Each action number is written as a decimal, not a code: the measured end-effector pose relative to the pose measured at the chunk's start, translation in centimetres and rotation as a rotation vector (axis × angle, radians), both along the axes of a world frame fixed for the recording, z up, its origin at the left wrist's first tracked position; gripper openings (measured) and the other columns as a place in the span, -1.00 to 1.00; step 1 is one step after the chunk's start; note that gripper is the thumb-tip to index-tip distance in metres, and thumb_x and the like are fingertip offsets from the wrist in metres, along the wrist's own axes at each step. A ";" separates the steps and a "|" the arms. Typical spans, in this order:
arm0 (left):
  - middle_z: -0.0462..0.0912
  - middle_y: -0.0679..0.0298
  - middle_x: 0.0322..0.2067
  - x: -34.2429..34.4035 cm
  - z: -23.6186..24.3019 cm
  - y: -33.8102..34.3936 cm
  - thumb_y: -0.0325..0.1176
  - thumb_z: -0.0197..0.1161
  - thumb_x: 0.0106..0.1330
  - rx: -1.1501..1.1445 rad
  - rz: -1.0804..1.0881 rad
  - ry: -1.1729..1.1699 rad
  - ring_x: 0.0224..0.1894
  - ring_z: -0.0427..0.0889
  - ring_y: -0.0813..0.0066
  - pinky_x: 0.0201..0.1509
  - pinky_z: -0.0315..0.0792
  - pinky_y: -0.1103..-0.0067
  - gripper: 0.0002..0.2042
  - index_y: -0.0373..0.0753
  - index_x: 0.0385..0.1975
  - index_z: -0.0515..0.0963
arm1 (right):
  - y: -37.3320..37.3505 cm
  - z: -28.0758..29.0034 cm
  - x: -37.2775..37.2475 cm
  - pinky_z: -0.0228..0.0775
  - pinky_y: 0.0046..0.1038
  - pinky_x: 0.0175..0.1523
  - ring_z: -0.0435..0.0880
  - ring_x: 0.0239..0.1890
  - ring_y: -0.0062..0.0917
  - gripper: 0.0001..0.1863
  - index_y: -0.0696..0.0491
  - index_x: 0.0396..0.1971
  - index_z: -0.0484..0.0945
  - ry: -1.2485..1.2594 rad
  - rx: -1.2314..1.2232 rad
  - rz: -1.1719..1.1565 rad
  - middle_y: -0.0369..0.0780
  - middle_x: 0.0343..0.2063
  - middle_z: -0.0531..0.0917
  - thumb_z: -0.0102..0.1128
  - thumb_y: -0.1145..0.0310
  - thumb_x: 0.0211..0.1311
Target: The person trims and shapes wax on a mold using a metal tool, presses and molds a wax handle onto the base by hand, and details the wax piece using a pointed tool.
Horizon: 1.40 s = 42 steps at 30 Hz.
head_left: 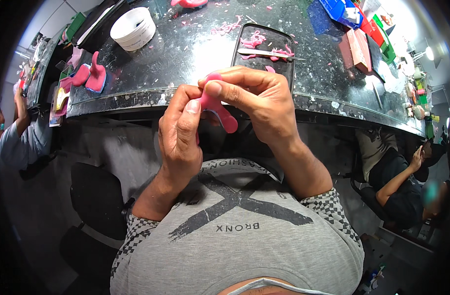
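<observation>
Both my hands meet just in front of the bench edge, around a smooth pink wax-like piece [228,122] with a curved arm and a rounded end. My left hand [180,125] grips its left side, thumb on top. With thumb and bent fingers, my right hand [269,101] pinches its upper part; the fingers hide much of its shape. Behind them on the bench lies a black tray [291,78] with pink scraps [254,39]. Across the tray rests a slim metal knife [263,52], its tip past the right rim.
A white tub [132,29] and pink moulded pieces with handles [96,73] stand at the left. Blue bins [339,11] and a pink box [357,51] are at the right. People sit at both sides; a black chair [97,191] is behind at left.
</observation>
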<state>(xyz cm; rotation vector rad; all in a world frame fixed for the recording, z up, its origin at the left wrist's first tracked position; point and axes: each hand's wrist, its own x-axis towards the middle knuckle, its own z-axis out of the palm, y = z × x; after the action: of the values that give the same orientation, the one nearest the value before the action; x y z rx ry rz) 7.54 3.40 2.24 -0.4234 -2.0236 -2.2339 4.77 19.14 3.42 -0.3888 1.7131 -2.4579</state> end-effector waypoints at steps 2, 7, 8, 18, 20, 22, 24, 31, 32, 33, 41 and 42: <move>0.64 0.23 -0.44 0.0 0.0 -0.1 -0.19 -0.18 0.50 -0.015 0.011 0.002 -0.35 0.52 0.65 -0.18 0.41 0.65 -0.66 -0.35 -0.20 0.44 | -0.1 0.0 0.0 0.58 -0.64 -0.06 0.71 -0.21 -0.62 -0.76 0.27 -0.15 0.67 -0.009 -0.037 0.017 -0.15 -0.25 0.73 0.33 0.44 0.26; 0.64 0.22 -0.44 0.0 0.5 0.1 -0.18 -0.18 0.50 0.038 -0.013 -0.017 -0.34 0.52 0.64 -0.16 0.40 0.65 -0.65 -0.36 -0.18 0.44 | -0.2 -0.1 -0.5 0.58 -0.62 -0.04 0.71 -0.21 -0.61 -0.74 0.27 -0.13 0.66 -0.020 -0.108 0.059 -0.15 -0.26 0.74 0.32 0.43 0.27; 0.64 0.21 -0.44 0.0 0.4 0.0 -0.18 -0.18 0.50 0.031 -0.010 -0.022 -0.34 0.53 0.64 -0.15 0.40 0.64 -0.65 -0.37 -0.18 0.43 | -0.1 -0.3 -0.7 0.57 -0.62 -0.04 0.71 -0.21 -0.60 -0.73 0.28 -0.12 0.65 0.015 -0.102 0.079 -0.15 -0.25 0.74 0.32 0.42 0.27; 0.63 0.16 -0.40 0.0 0.8 0.3 -0.13 -0.19 0.48 0.029 -0.002 -0.040 -0.32 0.56 0.58 -0.11 0.42 0.61 -0.59 -0.40 -0.14 0.44 | -0.5 0.2 -1.1 0.58 -0.59 -0.04 0.73 -0.21 -0.57 -0.75 0.26 -0.16 0.67 0.026 -0.118 0.085 -0.11 -0.27 0.75 0.30 0.39 0.29; 0.63 0.17 -0.40 -0.2 0.6 0.1 -0.14 -0.20 0.49 0.019 -0.009 -0.042 -0.32 0.57 0.58 -0.10 0.43 0.61 -0.59 -0.40 -0.15 0.44 | -0.4 0.1 -1.2 0.58 -0.60 -0.05 0.73 -0.22 -0.57 -0.75 0.26 -0.17 0.68 0.062 -0.115 0.043 -0.12 -0.27 0.75 0.31 0.38 0.28; 0.63 0.17 -0.39 -0.3 0.3 -0.2 -0.14 -0.21 0.49 0.011 -0.015 -0.046 -0.31 0.57 0.57 -0.10 0.43 0.60 -0.59 -0.41 -0.15 0.44 | -0.3 0.1 -1.3 0.56 -0.60 -0.04 0.72 -0.18 -0.56 -0.69 0.27 -0.12 0.66 0.069 -0.082 0.055 -0.12 -0.24 0.74 0.31 0.33 0.30; 0.63 0.14 -0.34 -0.5 0.1 -0.4 -0.10 -0.24 0.50 0.005 0.000 -0.023 -0.32 0.60 0.52 -0.13 0.45 0.58 -0.56 -0.41 -0.16 0.45 | -0.2 0.3 -1.4 0.55 -0.59 -0.02 0.71 -0.15 -0.55 -0.64 0.27 -0.08 0.64 0.078 -0.049 0.068 -0.12 -0.22 0.74 0.30 0.27 0.31; 0.60 0.07 -0.26 -1.2 0.0 -0.5 -0.03 -0.27 0.51 0.300 -0.092 -0.147 -0.38 0.62 0.42 -0.21 0.50 0.52 -0.51 -0.39 -0.17 0.45 | 1.1 1.4 -1.6 0.42 -0.59 0.05 0.64 -0.11 -0.60 -0.44 0.28 0.01 0.59 0.054 0.031 0.091 -0.17 -0.18 0.71 0.14 0.00 0.41; 0.60 0.08 -0.27 -1.2 -0.2 -0.6 -0.03 -0.27 0.51 0.296 -0.085 -0.132 -0.38 0.62 0.43 -0.22 0.51 0.52 -0.50 -0.40 -0.17 0.46 | 1.1 1.4 -1.9 0.42 -0.59 0.05 0.64 -0.11 -0.60 -0.44 0.28 0.01 0.59 0.055 0.030 0.093 -0.17 -0.18 0.71 0.14 0.00 0.41; 0.60 0.09 -0.27 -1.2 -0.2 -0.6 -0.03 -0.27 0.51 0.295 -0.082 -0.118 -0.37 0.62 0.43 -0.23 0.51 0.52 -0.49 -0.40 -0.17 0.47 | 1.2 1.4 -2.2 0.44 -0.60 0.02 0.64 -0.14 -0.62 -0.51 0.26 -0.03 0.62 0.075 0.066 0.111 -0.19 -0.21 0.71 0.17 0.06 0.40; 0.62 0.00 -0.35 -1.7 -0.5 -1.4 0.02 -0.29 0.47 0.407 -0.147 -0.219 -0.41 0.65 0.32 -0.26 0.55 0.49 -0.41 -0.46 -0.18 0.50 | 2.5 2.7 -3.2 0.48 -0.52 0.04 0.67 -0.13 -0.59 -0.51 0.10 0.09 0.58 0.417 0.305 0.258 -0.25 -0.22 0.71 0.45 0.31 0.14; 0.62 -0.04 -0.40 -1.9 -0.2 -1.6 0.05 -0.31 0.45 0.452 -0.203 -0.293 -0.48 0.64 0.29 -0.30 0.56 0.49 -0.39 -0.47 -0.20 0.49 | 2.8 2.9 -4.1 0.47 -0.49 0.05 0.68 -0.16 -0.56 -0.44 0.05 0.07 0.61 0.633 0.360 0.300 -0.25 -0.22 0.70 0.54 0.28 0.02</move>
<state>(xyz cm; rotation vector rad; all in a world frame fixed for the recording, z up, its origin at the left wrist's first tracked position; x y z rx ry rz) 5.68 1.80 2.05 -0.2766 -1.5582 -2.9246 0.68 21.92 6.29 -1.3669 2.0605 -1.8653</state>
